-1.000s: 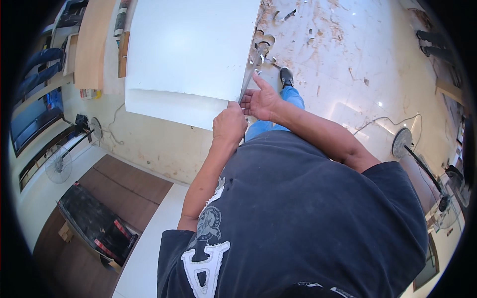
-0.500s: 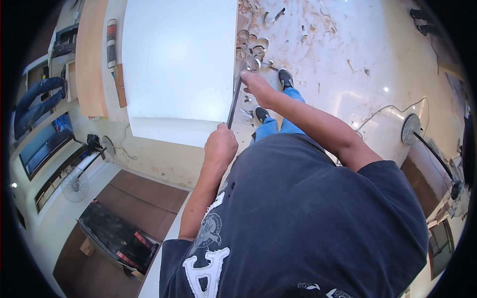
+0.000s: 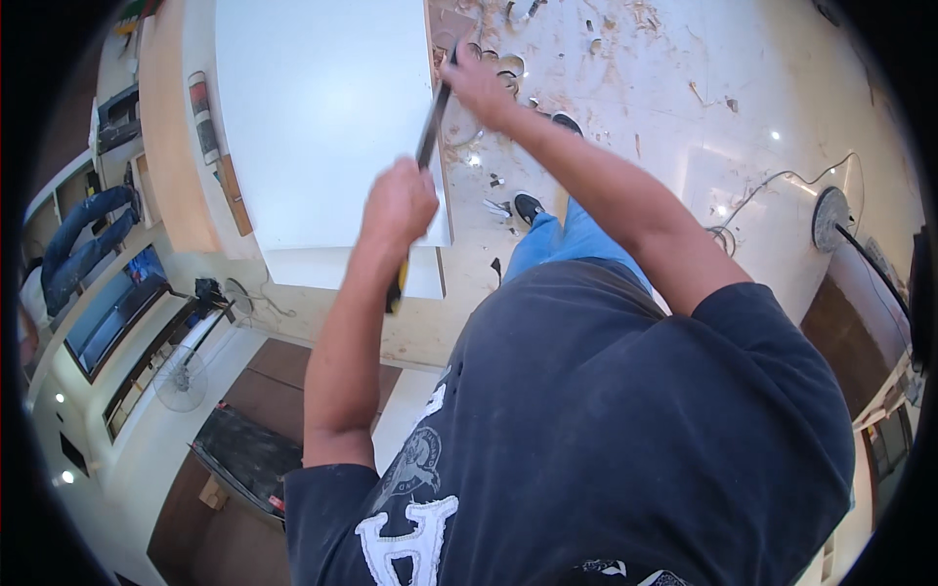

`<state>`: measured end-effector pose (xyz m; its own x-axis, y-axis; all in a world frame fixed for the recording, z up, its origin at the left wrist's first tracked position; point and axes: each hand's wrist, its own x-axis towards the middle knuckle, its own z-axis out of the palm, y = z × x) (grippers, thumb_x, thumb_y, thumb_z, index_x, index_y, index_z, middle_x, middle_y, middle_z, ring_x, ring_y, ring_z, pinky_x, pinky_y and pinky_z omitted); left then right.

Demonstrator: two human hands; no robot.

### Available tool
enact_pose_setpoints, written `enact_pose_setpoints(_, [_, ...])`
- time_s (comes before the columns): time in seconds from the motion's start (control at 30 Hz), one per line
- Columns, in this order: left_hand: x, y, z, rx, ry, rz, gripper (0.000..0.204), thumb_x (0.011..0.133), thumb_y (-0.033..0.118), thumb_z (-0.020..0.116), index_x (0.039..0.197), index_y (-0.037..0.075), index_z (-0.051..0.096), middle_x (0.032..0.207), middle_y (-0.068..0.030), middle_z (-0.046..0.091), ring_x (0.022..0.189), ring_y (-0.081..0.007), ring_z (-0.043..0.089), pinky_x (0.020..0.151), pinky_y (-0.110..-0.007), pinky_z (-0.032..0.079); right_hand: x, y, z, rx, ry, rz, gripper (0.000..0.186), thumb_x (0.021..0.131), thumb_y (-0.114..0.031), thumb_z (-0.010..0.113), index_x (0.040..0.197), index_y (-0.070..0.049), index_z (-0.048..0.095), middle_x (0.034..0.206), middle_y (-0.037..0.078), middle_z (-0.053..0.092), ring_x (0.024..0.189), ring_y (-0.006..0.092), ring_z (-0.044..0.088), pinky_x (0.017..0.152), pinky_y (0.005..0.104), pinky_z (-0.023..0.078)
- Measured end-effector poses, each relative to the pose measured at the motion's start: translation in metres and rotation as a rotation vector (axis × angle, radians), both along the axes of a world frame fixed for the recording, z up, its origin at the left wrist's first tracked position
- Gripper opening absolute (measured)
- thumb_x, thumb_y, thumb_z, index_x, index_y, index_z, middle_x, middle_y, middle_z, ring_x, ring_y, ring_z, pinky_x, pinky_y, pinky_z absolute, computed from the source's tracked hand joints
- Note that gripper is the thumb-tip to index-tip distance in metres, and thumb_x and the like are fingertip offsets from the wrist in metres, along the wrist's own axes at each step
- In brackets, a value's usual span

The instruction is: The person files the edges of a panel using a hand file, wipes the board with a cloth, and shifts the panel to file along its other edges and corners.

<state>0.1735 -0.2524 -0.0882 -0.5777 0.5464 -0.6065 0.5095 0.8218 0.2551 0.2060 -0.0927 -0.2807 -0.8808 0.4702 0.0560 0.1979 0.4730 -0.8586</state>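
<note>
At the white board [image 3: 322, 127], one file [image 3: 434, 119] is gripped, handle by left hand [image 3: 399, 203], tip by right hand [image 3: 479, 88]; work seems underway, what remains cannot be told.

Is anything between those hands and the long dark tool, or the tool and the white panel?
Nothing visible: the left hand grips the long dark tool, the right hand is at its far end. No object shows between tool and white panel; contact is unclear.

Dark tool [image 3: 430, 129], yellow-black handle [image 3: 399, 283], slanted, at white panel [image 3: 322, 127]
</note>
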Motion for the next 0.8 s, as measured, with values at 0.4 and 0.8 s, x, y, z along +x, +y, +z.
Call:
enact_pose_setpoints(0.4, [0.061, -0.06, 0.091, -0.257, -0.147, 0.042, 0.025, 0.098, 0.018, 0.052, 0.09, -0.006, 0.053, 0.075, -0.0343, 0.062, 0.077, -0.0526, 0.062, 0.072, -0.06, 0.048, 0.1, -0.09, 0.035, -0.596, -0.215, 0.239, 0.091, 0.102, -0.051, 0.046, 0.155, 0.01, 0.004, 0.164, 0.03, 0.003, 0.154, 0.0354, 0.008, 0.124, 0.0352, 0.01])
enact_pose_setpoints(0.8, [0.014, -0.003, 0.081, -0.262, -0.141, 0.083, 0.027, 0.094, 0.02, 0.051, 0.086, -0.005, 0.058, 0.081, -0.0304, 0.065, 0.081, -0.0496, 0.063, 0.076, -0.056, 0.05, 0.046, -0.021, 0.027, -0.573, -0.133, 0.227, 0.095, 0.096, -0.055, 0.055, 0.154, 0.011, 0.017, 0.162, 0.032, 0.012, 0.152, 0.0383, 0.015, 0.124, 0.0365, 0.016])
